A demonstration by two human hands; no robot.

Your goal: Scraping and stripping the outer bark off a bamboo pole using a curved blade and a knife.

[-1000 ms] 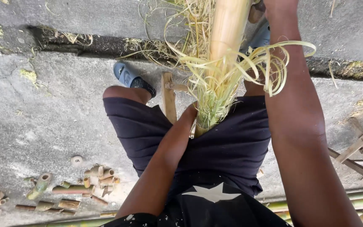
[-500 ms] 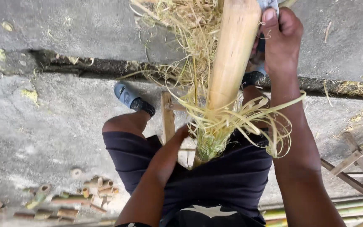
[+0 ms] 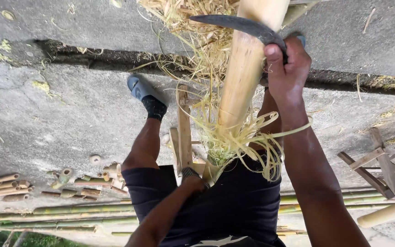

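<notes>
The right hand [image 3: 285, 64] was clenched around the handle of a curved dark blade [image 3: 238, 25], whose edge lay across the bamboo pole [image 3: 245, 77] just left of the knuckles. The pole ran down from the blade toward the lap, where the left hand [image 3: 193, 180] was closed around its lower end, below a tangle of pale shavings [image 3: 243, 137] curling off the stem. To scrape well here, it seemed wise to keep the blade at a shallow angle, pull in long even strokes toward the body, and hold the lower end firmly braced so the pole would not roll. The left hand should stay clear of the blade's path.

Compared with half a second earlier, the right hand had come lower in view and the blade, then out of sight above the frame, now showed fully across the pole. The shavings hung much as before, and the left hand had kept its place.
</notes>
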